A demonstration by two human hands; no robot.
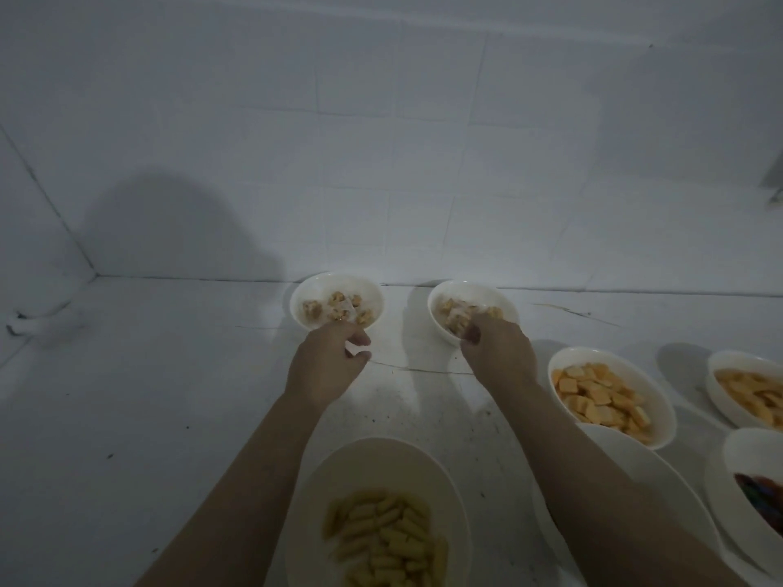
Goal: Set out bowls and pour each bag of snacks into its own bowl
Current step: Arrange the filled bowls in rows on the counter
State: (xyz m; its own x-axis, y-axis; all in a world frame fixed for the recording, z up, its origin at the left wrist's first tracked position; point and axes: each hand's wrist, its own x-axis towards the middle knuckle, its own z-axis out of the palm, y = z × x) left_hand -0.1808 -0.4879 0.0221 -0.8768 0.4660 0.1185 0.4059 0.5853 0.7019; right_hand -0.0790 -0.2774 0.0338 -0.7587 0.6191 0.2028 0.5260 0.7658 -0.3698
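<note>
Dim light falls on a white tiled wall (381, 141) (a corner at left) and a cracked, speckled white table (148, 396).

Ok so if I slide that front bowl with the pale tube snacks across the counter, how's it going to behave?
The front bowl looks like glazed ceramic, so probably stiff, fairly heavy and breakable if knocked. Its wide, shallow shape suggests it would slide rather than tip. The pale tube snacks lie loose in a low heap, so a sharp shove may shift them but likely not spill them.

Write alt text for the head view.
Two hands reach to two far bowls of snacks: the left hand by the left bowl, the right hand at the right bowl. More filled bowls stand nearer.
</note>
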